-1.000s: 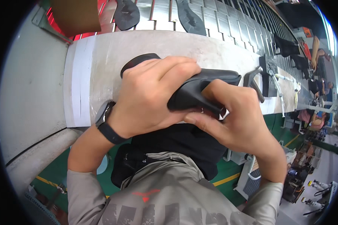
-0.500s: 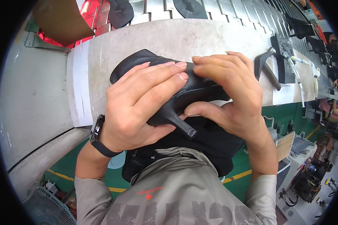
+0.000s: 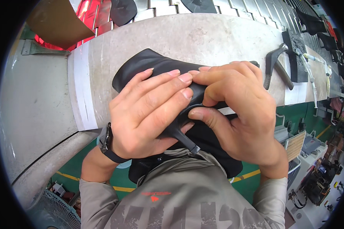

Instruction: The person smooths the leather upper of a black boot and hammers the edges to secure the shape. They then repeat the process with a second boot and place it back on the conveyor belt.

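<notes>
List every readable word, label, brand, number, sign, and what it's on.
Grey fabric shirt: large dark lettering, cut off by the frame; not copied here.
Same shirt: small red print, unreadable.
Upper-left flat black sole: tiny mark, too small to read.
Black high-heeled shoe: no text visible.

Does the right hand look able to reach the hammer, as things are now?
Probably yes: the hammer lies on the table to the right of the right hand, and nothing seems to block the way. The hand is pinching the black boot, though, so it would likely need to let go first.
</notes>
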`<control>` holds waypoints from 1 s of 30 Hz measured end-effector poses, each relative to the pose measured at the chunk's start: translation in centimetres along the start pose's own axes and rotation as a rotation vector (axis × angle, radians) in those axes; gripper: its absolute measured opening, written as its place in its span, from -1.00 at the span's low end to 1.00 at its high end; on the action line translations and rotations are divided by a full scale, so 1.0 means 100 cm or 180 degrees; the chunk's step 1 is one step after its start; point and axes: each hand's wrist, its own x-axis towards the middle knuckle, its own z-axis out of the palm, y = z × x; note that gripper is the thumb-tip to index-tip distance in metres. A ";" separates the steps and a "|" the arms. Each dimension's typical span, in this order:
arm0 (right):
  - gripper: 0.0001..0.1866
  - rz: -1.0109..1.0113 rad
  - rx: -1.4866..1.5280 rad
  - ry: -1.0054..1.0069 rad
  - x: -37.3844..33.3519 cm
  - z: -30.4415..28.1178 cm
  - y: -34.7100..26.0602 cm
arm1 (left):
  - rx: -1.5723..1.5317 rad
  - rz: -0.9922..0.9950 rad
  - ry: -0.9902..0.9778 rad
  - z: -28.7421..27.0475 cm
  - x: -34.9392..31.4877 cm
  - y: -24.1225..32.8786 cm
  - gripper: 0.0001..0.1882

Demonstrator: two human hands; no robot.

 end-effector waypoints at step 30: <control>-0.29 -0.0314 -0.0338 -0.0096 -0.013 -0.013 0.046 | 0.0288 -0.0355 -0.0167 0.011 0.005 0.025 -0.29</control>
